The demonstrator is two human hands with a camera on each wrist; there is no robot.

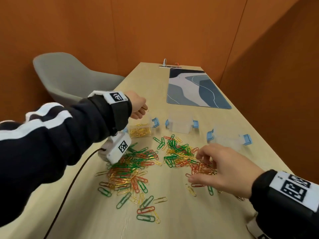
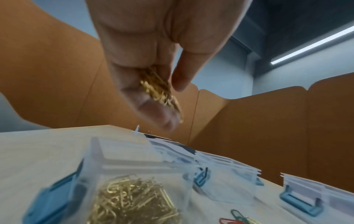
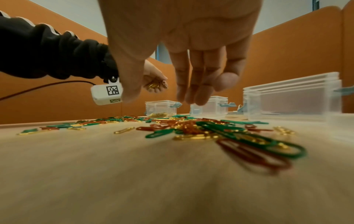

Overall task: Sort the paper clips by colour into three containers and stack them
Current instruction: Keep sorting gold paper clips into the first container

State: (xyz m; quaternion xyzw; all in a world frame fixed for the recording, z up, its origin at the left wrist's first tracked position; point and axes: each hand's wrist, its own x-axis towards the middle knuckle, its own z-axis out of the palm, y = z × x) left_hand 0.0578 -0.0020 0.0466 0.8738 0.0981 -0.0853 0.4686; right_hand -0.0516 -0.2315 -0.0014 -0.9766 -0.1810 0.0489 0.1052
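Paper clips [image 1: 138, 163] in gold, green and red lie scattered in a loose heap across the near half of the wooden table [image 1: 181, 218], with stray ones trailing toward the front edge. Behind the heap stand three clear containers with blue side latches, set in a row. The left container [image 1: 140, 130] already has a layer of gold clips on its floor; the middle container [image 1: 180, 125] and the right container [image 1: 227, 138] look bare inside, though their clear walls make that hard to judge.

The left hand [image 1: 138, 106] hangs over the left container, palm cupped and fingers curled round a small bunch of gold clips [image 2: 159, 89]. In the left wrist view the bunch sits against the fingers with the thumb [image 2: 182, 71] just apart from it, and the container lies directly below.

The right hand [image 1: 222, 168] hovers low over the right side of the heap, fingers spread and loosely bent downward, holding nothing. In the right wrist view its fingertips [image 3: 199, 95] hang above the clips without touching them.

Farther back on the table lies a desk mat [image 1: 196, 88] patterned in blue, grey and white. A grey chair [image 1: 69, 78] stands to the left of the table, and orange walls [image 1: 155, 28] close in the space.
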